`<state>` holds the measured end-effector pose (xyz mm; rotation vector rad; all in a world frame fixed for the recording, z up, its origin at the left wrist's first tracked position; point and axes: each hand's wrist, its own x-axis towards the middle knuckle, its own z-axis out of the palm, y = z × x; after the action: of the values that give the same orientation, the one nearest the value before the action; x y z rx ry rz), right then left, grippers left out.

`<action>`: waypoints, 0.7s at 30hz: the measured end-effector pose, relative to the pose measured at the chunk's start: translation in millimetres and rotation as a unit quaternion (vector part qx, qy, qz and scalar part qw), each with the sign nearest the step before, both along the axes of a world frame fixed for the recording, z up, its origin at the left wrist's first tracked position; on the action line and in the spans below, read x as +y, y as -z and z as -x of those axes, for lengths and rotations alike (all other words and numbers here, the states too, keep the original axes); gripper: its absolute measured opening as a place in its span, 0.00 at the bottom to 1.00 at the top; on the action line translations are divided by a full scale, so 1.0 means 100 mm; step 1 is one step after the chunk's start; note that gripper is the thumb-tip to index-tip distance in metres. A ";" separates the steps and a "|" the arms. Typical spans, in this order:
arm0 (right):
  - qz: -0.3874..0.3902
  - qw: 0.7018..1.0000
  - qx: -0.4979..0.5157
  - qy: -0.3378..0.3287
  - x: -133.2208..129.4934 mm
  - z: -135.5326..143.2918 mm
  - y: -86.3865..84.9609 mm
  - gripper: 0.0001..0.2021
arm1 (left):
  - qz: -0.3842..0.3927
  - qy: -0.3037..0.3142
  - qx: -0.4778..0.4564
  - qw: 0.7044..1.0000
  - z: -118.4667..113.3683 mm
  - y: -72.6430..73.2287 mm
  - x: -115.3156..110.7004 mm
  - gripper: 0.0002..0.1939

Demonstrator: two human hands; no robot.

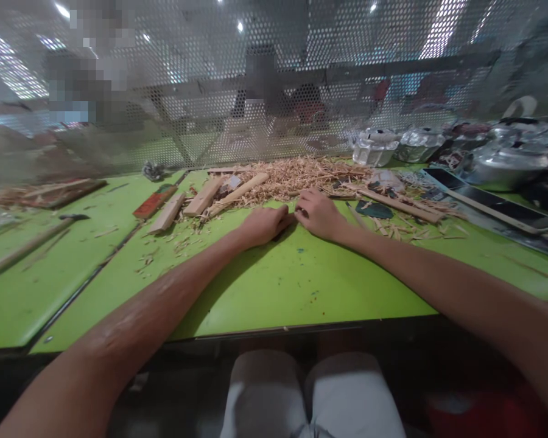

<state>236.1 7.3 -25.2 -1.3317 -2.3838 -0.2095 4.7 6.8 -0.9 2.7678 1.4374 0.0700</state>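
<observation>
On the green tabletop (301, 274), my left hand (262, 225) is closed in a fist. My right hand (320, 214) is beside it, its fingers curled and the fingertips almost meeting the left hand. Whatever the fingers may hold is hidden or too small to name. Just beyond them spreads a heap of wood shavings (301, 172). Pale wooden pieces (204, 196) lie to the left, with an orange-red block (154, 202). Right of my right hand are a dark green flat piece (374, 209) and a wooden stick (402, 205).
A long-handled tool with a dark head (31, 243) rests on the left panel. Shiny silvery containers (374, 148) and a long dark-faced, white-edged object (493, 199) lie on the right. A perforated metal screen (201, 115) stands at the back, with people blurred behind it.
</observation>
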 end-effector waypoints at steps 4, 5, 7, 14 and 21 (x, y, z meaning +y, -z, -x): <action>0.000 0.999 0.009 0.037 0.01 -0.03 -0.03 0.15 | 0.007 -0.006 -0.002 1.000 -0.02 -0.02 -0.02 0.22; 0.000 0.999 0.010 0.038 0.00 -0.03 -0.03 0.15 | 0.005 -0.004 -0.001 1.000 -0.02 -0.02 -0.02 0.22; 0.000 1.000 0.004 0.023 -0.02 -0.01 -0.04 0.15 | 0.000 0.001 -0.002 1.000 0.00 -0.02 -0.01 0.22; -0.016 0.999 -0.028 -0.028 -0.04 0.05 -0.01 0.17 | -0.005 0.001 0.005 1.000 0.01 -0.01 -0.01 0.23; -0.025 0.998 0.000 0.050 -0.03 -0.02 -0.03 0.14 | 0.004 -0.006 0.003 1.000 -0.01 -0.03 -0.02 0.24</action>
<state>238.5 4.2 -21.9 -1.4292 -2.2974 -0.2957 5.6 4.4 1.7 2.7565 1.4520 0.0559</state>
